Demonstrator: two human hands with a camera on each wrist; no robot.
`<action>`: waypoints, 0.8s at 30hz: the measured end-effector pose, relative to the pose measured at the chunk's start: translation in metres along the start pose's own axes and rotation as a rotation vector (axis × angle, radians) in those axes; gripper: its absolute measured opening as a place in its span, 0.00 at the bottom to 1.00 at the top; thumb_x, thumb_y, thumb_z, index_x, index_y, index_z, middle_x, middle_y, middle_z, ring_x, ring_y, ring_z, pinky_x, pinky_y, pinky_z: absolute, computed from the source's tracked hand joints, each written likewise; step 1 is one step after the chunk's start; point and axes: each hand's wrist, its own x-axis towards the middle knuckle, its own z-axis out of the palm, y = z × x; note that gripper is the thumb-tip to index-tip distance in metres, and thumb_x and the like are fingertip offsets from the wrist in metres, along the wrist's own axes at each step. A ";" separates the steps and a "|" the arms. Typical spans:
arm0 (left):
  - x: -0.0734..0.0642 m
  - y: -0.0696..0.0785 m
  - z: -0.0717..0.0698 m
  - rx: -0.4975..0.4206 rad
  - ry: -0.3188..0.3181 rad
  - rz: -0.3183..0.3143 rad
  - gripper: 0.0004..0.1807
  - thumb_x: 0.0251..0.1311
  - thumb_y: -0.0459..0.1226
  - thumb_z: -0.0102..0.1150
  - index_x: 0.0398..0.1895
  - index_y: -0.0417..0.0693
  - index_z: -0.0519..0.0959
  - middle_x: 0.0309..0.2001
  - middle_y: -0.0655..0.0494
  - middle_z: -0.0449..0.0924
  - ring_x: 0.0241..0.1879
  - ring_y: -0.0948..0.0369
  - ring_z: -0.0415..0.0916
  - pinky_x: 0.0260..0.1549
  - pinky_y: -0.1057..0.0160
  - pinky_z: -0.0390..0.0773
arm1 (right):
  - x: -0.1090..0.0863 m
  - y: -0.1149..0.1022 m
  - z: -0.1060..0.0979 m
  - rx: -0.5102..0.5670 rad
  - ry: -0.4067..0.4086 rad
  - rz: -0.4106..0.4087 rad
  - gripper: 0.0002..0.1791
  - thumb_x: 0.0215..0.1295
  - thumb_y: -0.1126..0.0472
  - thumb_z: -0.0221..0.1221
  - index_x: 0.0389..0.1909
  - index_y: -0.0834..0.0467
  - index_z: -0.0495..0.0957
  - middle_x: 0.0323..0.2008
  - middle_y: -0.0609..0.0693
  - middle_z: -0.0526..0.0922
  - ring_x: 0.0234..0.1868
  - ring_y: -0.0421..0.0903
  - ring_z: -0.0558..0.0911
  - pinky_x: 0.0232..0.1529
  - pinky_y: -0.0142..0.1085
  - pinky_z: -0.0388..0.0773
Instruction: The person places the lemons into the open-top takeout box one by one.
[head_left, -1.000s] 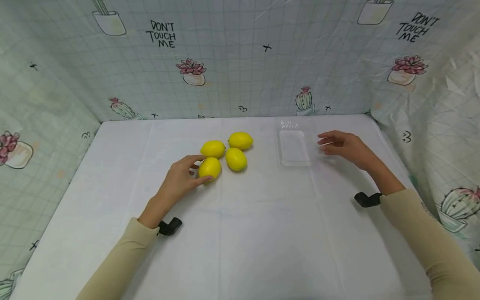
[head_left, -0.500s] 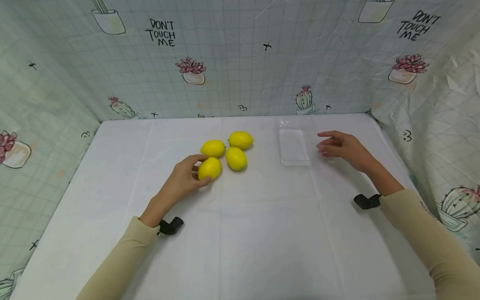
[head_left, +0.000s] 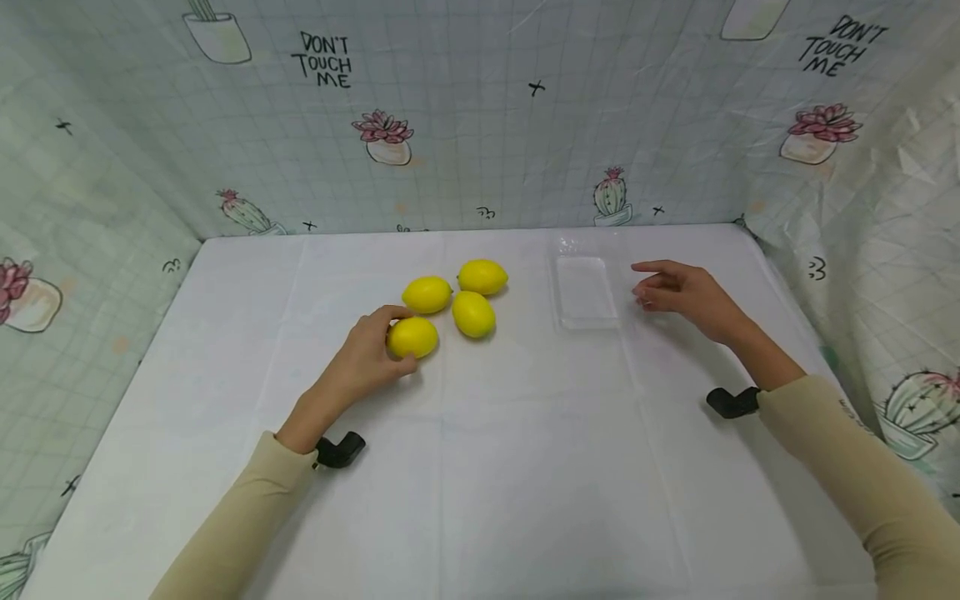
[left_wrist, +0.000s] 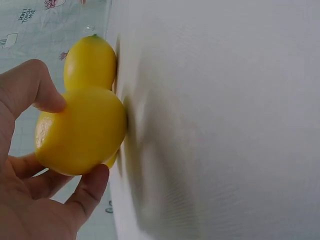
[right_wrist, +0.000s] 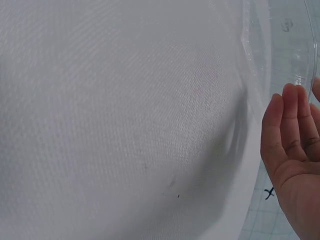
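My left hand [head_left: 367, 357] holds a yellow lemon [head_left: 415, 337] between thumb and fingers, at the front left of a small group. In the left wrist view the thumb presses one side of this lemon [left_wrist: 82, 132] and fingertips touch the opposite side. Right behind it are a second lemon [head_left: 427, 295], a third [head_left: 474, 314] and another lemon [head_left: 482, 277], resting on the table. At the right, my right hand [head_left: 688, 298] hovers beside a clear plastic tray [head_left: 588, 323], holding nothing. Its fingers are gently bent near the tray's wall [right_wrist: 307, 30] in the right wrist view.
A white cloth covers the table [head_left: 525, 467]. Behind and at both sides hangs a patterned curtain [head_left: 465, 125] with cacti and lettering. A black wrist camera [head_left: 341, 450] sits under the left sleeve, and another black camera [head_left: 733, 402] under the right.
The lemon in my left hand has turned to lie more sideways and shifted slightly left, opening a small gap to the lemons behind. My right hand has hardly moved.
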 end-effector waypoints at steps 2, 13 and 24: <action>0.001 0.001 -0.001 0.005 0.000 0.014 0.34 0.53 0.35 0.67 0.66 0.39 0.70 0.63 0.43 0.73 0.56 0.45 0.68 0.60 0.45 0.70 | 0.000 0.000 0.000 0.000 0.002 0.001 0.32 0.73 0.51 0.62 0.73 0.56 0.67 0.55 0.62 0.81 0.49 0.42 0.85 0.51 0.33 0.84; 0.007 0.007 0.003 0.028 -0.071 0.202 0.32 0.60 0.36 0.70 0.68 0.42 0.75 0.60 0.42 0.68 0.55 0.47 0.68 0.54 0.49 0.74 | -0.002 0.001 0.001 0.004 0.014 0.005 0.32 0.73 0.51 0.62 0.73 0.56 0.68 0.54 0.62 0.81 0.47 0.40 0.85 0.48 0.26 0.82; 0.008 0.013 0.006 -0.018 -0.021 0.130 0.31 0.52 0.33 0.68 0.61 0.43 0.70 0.56 0.48 0.78 0.47 0.52 0.74 0.48 0.55 0.77 | 0.000 0.003 0.002 0.027 0.010 -0.008 0.32 0.72 0.51 0.62 0.73 0.56 0.69 0.53 0.61 0.82 0.47 0.40 0.85 0.48 0.26 0.83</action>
